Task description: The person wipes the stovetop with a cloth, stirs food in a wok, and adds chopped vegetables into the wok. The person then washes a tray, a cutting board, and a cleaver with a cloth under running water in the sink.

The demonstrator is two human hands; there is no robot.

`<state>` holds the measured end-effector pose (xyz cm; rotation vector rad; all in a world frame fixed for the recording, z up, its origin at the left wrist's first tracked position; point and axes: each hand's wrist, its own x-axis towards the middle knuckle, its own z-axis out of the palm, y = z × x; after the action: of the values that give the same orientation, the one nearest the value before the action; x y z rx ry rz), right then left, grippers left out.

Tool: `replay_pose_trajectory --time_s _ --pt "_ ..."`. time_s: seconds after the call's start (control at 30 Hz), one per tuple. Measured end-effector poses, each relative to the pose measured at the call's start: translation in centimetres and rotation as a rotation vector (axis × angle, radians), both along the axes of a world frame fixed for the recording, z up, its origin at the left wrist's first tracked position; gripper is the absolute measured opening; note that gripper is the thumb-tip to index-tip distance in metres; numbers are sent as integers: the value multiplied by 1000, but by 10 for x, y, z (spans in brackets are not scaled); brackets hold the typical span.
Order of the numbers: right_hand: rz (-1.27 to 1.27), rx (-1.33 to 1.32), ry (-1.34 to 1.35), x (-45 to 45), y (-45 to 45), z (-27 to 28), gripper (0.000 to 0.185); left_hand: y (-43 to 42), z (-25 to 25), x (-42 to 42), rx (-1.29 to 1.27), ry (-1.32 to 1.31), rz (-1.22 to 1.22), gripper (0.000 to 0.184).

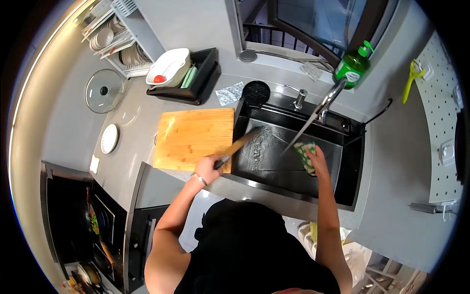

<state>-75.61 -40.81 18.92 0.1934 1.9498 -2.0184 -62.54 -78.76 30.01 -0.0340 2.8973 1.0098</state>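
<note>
My left hand (209,168) is closed round the dark handle of a kitchen knife (241,142), beside the cutting board's near right corner. The blade slants up over the left edge of the black sink (289,185) and is slightly blurred. My right hand (318,159) grips a green-and-white patterned dishcloth (306,154) above the sink's right half. From the chrome faucet (337,90) a stream of water runs down just left of the cloth. The wooden cutting board (193,139) lies flat on the counter and has wet, shiny patches.
Behind the board stands a black tray (198,90) holding a white colander (171,63). A green soap bottle (353,66) stands behind the faucet. Left are a glass lid (104,91), a white ribbed dish (109,139) and a stove (73,220) with a pan.
</note>
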Motion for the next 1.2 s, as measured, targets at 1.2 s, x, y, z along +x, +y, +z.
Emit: replay_pose_trajectory --time_s 1.2 --pt "293 565 511 17 -67 82 19 197 -222 -209 1660 -1078 776 44"
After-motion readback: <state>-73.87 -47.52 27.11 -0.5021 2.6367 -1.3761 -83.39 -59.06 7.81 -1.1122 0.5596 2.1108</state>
